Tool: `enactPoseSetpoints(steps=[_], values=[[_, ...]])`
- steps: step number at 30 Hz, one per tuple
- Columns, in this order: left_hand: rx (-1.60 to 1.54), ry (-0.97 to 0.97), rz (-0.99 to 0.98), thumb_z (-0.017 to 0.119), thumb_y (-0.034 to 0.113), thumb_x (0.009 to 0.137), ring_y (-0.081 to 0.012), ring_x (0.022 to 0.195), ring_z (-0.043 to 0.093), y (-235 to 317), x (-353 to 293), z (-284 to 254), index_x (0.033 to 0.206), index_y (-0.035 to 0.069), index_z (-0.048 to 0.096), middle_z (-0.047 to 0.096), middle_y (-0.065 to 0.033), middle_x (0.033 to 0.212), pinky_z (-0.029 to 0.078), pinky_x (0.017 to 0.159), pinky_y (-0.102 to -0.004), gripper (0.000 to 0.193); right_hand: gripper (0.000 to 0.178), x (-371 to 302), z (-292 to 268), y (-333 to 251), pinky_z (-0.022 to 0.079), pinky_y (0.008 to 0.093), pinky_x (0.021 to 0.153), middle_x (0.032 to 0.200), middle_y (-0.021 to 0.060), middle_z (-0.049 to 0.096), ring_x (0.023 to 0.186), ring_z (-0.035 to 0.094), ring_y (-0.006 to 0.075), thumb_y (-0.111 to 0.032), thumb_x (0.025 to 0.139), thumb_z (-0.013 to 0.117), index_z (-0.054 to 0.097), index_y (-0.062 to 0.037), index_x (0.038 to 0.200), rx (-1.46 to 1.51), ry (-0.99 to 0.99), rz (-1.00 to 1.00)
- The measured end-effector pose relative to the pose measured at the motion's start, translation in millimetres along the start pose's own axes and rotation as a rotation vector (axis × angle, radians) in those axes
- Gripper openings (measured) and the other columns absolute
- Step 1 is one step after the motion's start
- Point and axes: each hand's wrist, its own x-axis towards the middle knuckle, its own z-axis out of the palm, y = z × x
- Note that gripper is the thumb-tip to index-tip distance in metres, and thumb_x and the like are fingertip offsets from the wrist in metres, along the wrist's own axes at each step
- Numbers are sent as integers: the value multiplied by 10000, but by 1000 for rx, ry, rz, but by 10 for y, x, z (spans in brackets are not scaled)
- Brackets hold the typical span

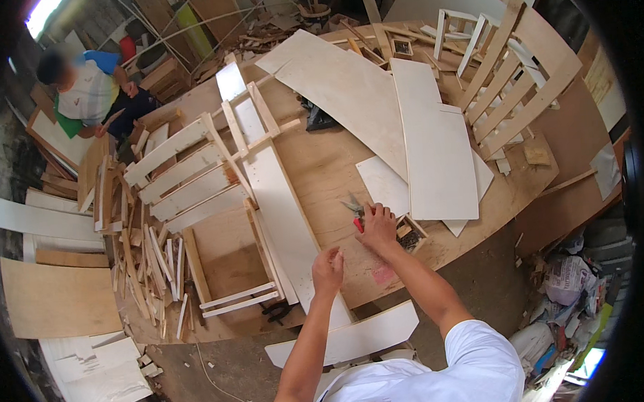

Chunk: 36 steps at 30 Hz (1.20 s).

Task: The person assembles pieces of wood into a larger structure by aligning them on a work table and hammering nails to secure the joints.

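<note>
My right hand [378, 227] is over the worktable, its fingers closed round the red handle of a pair of pliers [352, 205] with grey jaws spread apart. Just beside that hand sits a small wooden box [411, 235] with dark bits, perhaps nails, and a wood block in it. My left hand [328, 273] hovers above the long white board [279, 195], fingers curled together; whatever they may pinch is too small to make out. A pinkish-red patch [383, 274] lies on the tabletop near my right wrist.
Slatted wooden frames [193, 173] lie at left, near a heap of wood strips [143, 260]. Large white panels [437, 147] overlap at the far right, beside another slatted frame [506, 88]. A curved white board [348, 336] is close to my body. Another person [87, 89] sits at far left.
</note>
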Motion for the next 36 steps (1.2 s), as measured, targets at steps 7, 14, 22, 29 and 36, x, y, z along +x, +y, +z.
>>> enactPoseSetpoints(steps=[7, 14, 22, 29, 36], values=[[35, 23, 8, 682, 190, 960, -312, 884, 726, 257, 866, 325, 1067, 26, 712, 737, -169, 949, 565, 779, -391, 199, 774, 874, -205, 144, 514, 478, 918, 1172, 166, 583, 1051, 616, 377, -324, 657, 820, 542, -66, 1332, 342, 270, -129], [183, 90, -77, 622, 117, 950, -370, 1158, 593, 381, 2021, 631, 1222, 43, 642, 636, -185, 1219, 472, 990, -439, 283, 738, 2433, -610, -150, 509, 468, 948, 1187, 169, 613, 1100, 624, 339, -314, 657, 793, 567, -45, 1306, 472, 419, -193], [362, 164, 51, 581, 96, 953, -386, 1360, 424, -140, 1944, 1053, 1295, 43, 581, 453, -173, 1481, 395, 1096, -504, 346, 654, 3667, -683, -254, 465, 458, 1013, 1240, 153, 599, 1152, 601, 331, -337, 732, 758, 582, -59, 1297, 349, 480, -213], [523, 120, 38, 559, 136, 959, -362, 1428, 365, -198, 1925, 1136, 1376, 88, 536, 396, -141, 1555, 352, 1127, -571, 420, 508, 4724, -430, -135, 386, 453, 1120, 1325, 155, 557, 1279, 527, 331, -311, 820, 719, 614, -43, 1239, 238, 633, -198], [491, 68, -28, 531, 113, 967, -364, 1443, 345, -14, 1937, 1048, 1382, 86, 526, 393, -152, 1554, 311, 1163, -548, 416, 593, 4623, -370, -366, 235, 533, 1215, 1531, 180, 401, 1468, 325, 351, -309, 906, 674, 531, -16, 1401, 202, 527, -155]])
